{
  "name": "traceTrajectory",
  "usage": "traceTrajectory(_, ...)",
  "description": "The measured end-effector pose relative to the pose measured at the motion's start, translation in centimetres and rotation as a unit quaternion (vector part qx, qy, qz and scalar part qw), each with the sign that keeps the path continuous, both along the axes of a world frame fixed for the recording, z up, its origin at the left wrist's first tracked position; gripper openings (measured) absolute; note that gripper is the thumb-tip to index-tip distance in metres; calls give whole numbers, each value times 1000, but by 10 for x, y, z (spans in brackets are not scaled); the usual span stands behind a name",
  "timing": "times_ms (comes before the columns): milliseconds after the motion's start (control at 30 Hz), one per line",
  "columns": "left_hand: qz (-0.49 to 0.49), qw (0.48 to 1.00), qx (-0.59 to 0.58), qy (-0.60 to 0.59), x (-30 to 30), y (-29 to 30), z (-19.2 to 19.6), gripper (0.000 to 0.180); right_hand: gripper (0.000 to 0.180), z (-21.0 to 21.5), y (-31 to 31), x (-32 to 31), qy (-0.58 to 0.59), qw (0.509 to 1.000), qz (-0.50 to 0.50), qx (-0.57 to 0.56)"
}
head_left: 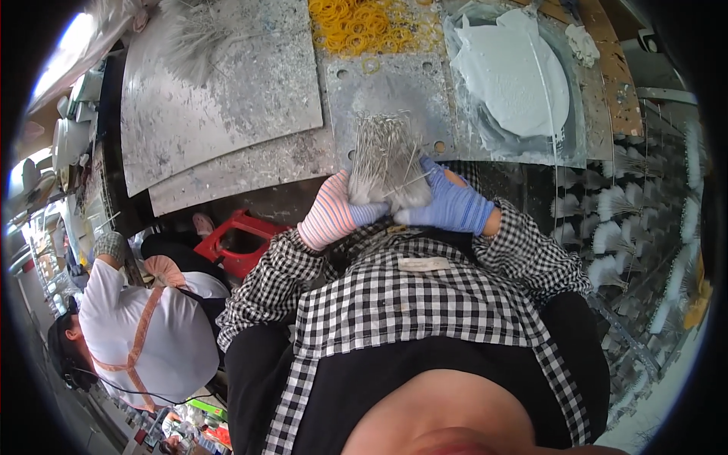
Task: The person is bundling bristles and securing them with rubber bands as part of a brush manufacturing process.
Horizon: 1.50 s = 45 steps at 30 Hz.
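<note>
A thick bundle of thin, pale quill-like stems with fluffy greyish ends, apparently feathers, stands at the near edge of the workbench. Its stem ends point away from me, and the fluffy ends lie against my body. My left hand, in a pink-and-white striped glove, closes round the left side of it. On the other side my right hand, in a blue striped glove with an orange patch, grips the bundle too. Both thumbs come close together at the near end. Beneath the stems lies a grey metal plate with holes in its corners.
Yellow rubber bands pile up behind the plate. To the right is a tray of thick white paste with a thin stick across it. Loose grey feathers lie on a board at left. Racks of white feather tufts stand at right; a person sits left beside a red stool.
</note>
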State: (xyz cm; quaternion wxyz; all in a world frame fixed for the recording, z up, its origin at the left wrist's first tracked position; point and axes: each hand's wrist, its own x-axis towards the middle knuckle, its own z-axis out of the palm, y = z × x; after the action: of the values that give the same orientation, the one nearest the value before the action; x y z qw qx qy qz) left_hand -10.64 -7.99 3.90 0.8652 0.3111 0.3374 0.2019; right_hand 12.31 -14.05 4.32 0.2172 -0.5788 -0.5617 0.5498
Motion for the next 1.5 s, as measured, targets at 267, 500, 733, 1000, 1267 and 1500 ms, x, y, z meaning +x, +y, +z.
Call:
traceTrajectory(267,75,991,77,83,22,-43,-30,62,97,-20,-16,-26,283,938,-144,-137)
traceTrajectory(500,-21,964,196,180,-16,-23,5,41,68,-6,-28,2,168,973,-97,-129)
traceTrajectory(733,-203,840,380,331,-51,6,17,43,62,-4,-33,40,-174,949,41,261)
traceTrajectory(1000,50,971,-200,-124,-11,-49,19,22,49,23,-17,-22,241,951,-195,-20)
traceTrajectory(1267,-73,745,497,438,-57,-25,32,28,55,14,-33,27,-118,921,-59,367)
traceTrajectory(1500,208,956,22,206,-40,-24,31,21,18,54,-23,20,196,894,-385,116)
